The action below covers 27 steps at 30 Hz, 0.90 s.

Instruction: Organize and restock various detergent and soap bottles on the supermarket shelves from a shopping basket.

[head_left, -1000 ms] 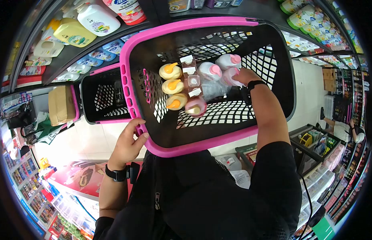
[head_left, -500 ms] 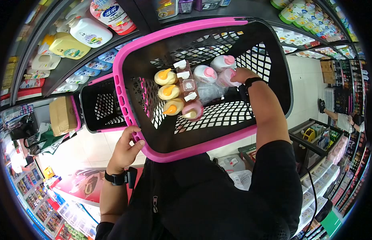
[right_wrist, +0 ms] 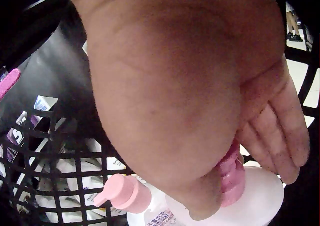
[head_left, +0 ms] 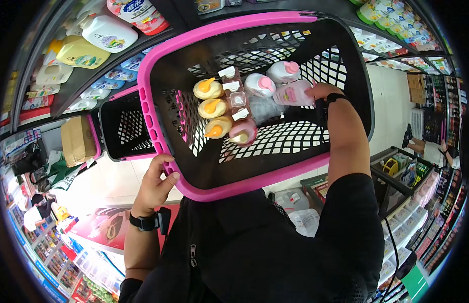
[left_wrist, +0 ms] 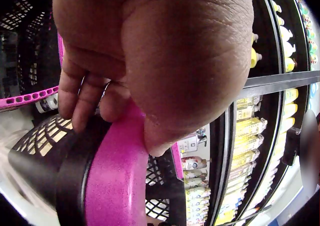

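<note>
My right hand (head_left: 324, 92) reaches into a black shopping basket (head_left: 254, 174) with a pink rim and holds a pale pink pump bottle (head_left: 292, 94) by its top. The bottle leans over, its top toward the right. In the right wrist view, thumb and fingers close round the pink pump head (right_wrist: 233, 182). My left hand (head_left: 159, 179) grips the pink rim (left_wrist: 117, 171) at the near left corner. Beside the held bottle stand two white bottles with pink pumps, one being the white bottle (head_left: 259, 85). Several cream bottles with orange pumps (head_left: 212, 107) stand at left.
A row of brown bottles with white pumps (head_left: 237, 98) and clear plastic wrap (head_left: 265, 112) fill the basket's middle. A second black basket (head_left: 124, 126) stands at left. Shelves with detergent bottles (head_left: 111, 33) rise beyond the rim. A cardboard box (head_left: 79, 141) sits farther left.
My right hand has moved right, tipping the pale pink bottle from near upright to leaning. My left hand stays on the rim. The basket has shifted slightly in view.
</note>
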### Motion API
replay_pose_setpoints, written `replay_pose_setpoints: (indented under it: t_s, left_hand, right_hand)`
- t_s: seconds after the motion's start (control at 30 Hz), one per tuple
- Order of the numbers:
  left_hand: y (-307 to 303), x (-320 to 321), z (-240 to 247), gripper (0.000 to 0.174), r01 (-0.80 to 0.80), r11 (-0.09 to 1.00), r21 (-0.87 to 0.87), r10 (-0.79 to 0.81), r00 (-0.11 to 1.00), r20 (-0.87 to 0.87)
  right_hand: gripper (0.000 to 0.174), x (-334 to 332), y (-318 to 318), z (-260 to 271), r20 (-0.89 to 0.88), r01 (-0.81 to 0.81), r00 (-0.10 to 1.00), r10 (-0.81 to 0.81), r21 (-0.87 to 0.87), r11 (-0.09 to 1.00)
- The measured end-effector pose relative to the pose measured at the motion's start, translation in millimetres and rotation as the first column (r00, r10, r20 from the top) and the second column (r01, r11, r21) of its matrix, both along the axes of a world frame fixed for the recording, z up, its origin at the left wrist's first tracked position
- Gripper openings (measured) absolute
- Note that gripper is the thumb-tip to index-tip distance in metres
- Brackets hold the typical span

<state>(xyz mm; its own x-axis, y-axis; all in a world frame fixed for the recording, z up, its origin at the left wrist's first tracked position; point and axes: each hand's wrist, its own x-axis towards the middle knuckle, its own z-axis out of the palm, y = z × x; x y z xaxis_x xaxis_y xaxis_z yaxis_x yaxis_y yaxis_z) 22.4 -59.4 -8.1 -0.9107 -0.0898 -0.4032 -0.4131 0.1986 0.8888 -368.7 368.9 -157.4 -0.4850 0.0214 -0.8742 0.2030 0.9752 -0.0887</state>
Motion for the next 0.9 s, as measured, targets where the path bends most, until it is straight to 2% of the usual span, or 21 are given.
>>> replay_pose_setpoints:
  t_s: [0.07, 0.1, 0.2, 0.33, 0.47, 0.53, 0.6, 0.63, 0.67, 0.73, 0.77, 0.8, 0.83, 0.87, 0.9]
  left_hand:
    - [-0.1, -0.5, 0.7, 0.038, 0.007, 1.000, -0.011, -0.007, 1.000, 0.004]
    - [0.0, -0.8, 0.8, 0.038, 0.003, 1.000, -0.007, -0.003, 1.000, 0.007]
    - [-0.2, -1.4, 0.5, 0.039, 0.002, 1.000, 0.001, -0.002, 1.000, 0.012]
    - [-1.3, -0.5, -0.4, 0.039, 0.003, 1.000, 0.015, -0.003, 1.000, 0.013]
    - [-1.4, 1.4, -3.9, 0.039, -0.011, 1.000, -0.003, 0.011, 1.000, 0.000]
    - [-0.9, 2.8, -6.6, 0.039, -0.025, 1.000, -0.010, 0.025, 0.999, -0.019]
    - [1.2, -4.1, 10.1, 0.039, 0.051, 0.980, -0.191, -0.051, 0.999, 0.004]
    - [2.8, -4.2, 13.1, 0.039, 0.039, 0.978, -0.203, -0.043, 0.999, -0.016]
    - [3.6, -3.4, 11.4, 0.039, 0.023, 0.977, -0.211, -0.032, 0.999, -0.037]
    - [2.7, -3.4, 10.9, 0.038, 0.038, 0.969, -0.245, -0.078, 0.985, -0.156]
    - [2.4, -3.0, 12.6, 0.038, 0.042, 0.977, -0.210, -0.069, 0.990, -0.121]
    - [2.1, -2.1, 15.0, 0.038, 0.045, 0.985, -0.167, -0.060, 0.995, -0.084]
    - [1.6, -2.7, 18.6, 0.038, 0.056, 0.983, -0.175, -0.062, 0.998, -0.033]
    - [1.9, -3.1, 22.3, 0.038, 0.069, 0.982, -0.175, -0.067, 0.998, 0.019]
    - [4.7, -3.8, 27.9, 0.038, 0.022, 0.995, -0.101, -0.020, 0.999, 0.026]
  right_hand:
    - [0.046, 5.6, 2.2, -1.4, -0.023, 0.120, 0.992, -0.124, -0.113, 0.986]
    - [0.048, 4.8, 4.3, -5.9, -0.014, 0.161, 0.986, -0.163, -0.113, 0.981]
    - [0.048, -1.2, 1.7, -12.0, -0.075, -0.006, 0.997, 0.003, -0.037, 0.999]
    - [0.044, -2.1, -1.2, -21.2, -0.145, -0.064, 0.988, 0.062, -0.011, 0.998]
    - [0.043, -2.1, 4.8, -67.9, -0.314, -0.188, 0.940, 0.135, -0.144, 0.972]
    - [0.048, 5.3, -10.6, -63.9, -0.433, -0.379, 0.846, 0.309, -0.082, 0.922]
    - [0.051, 13.7, -35.5, -52.2, -0.450, -0.421, 0.797, 0.402, 0.061, 0.905]
    - [0.051, 17.9, -51.9, -25.8, -0.395, -0.486, 0.791, 0.468, 0.060, 0.872]
    - [0.051, 21.0, -59.1, -24.1, -0.392, -0.549, 0.756, 0.524, 0.058, 0.834]
    - [0.049, 18.4, -52.4, -55.4, -0.429, -0.654, 0.640, 0.637, 0.130, 0.745]
    - [0.047, 20.2, -49.9, -57.9, -0.467, -0.662, 0.609, 0.640, 0.144, 0.735]
    - [0.044, 20.1, -49.3, -62.2, -0.433, -0.636, 0.625, 0.649, 0.199, 0.745]
    - [0.045, 19.5, -53.2, -58.3, -0.364, -0.667, 0.614, 0.700, 0.235, 0.707]
    - [0.050, 27.4, -61.5, -28.9, -0.324, -0.633, 0.656, 0.682, 0.256, 0.731]
    - [0.054, 28.3, -62.5, -20.6, -0.320, -0.603, 0.682, 0.658, 0.264, 0.753]
